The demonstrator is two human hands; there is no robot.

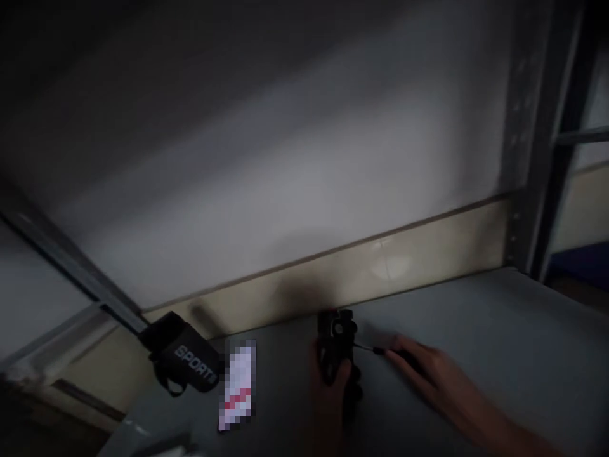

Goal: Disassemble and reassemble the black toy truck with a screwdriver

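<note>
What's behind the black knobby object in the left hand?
Behind the black knobby object, the flat grey tabletop meets a glossy cream wall strip. Whatever the object and the left hand cover can't be seen.

Clock positions are running from the centre of the view.

- Black pouch point(188, 355): lying toward eight o'clock, showing pale "SPORTS" lettering and a strap loop.
- Flat oblong item point(238, 381), blurred into blocks: resting at seven o'clock just beside the pouch, displaying a red band on white.
- Grey tabletop point(504, 330): spreading from four to eight o'clock.
- White panel point(285, 165): rising toward twelve.
- Cream strip point(438, 247): running below the panel.
- Metal post point(540, 152): standing near three.
- Slanting rail point(71, 257): descending from nine toward the pouch.
- Dark blue patch point(583, 263): showing just past three.
</note>
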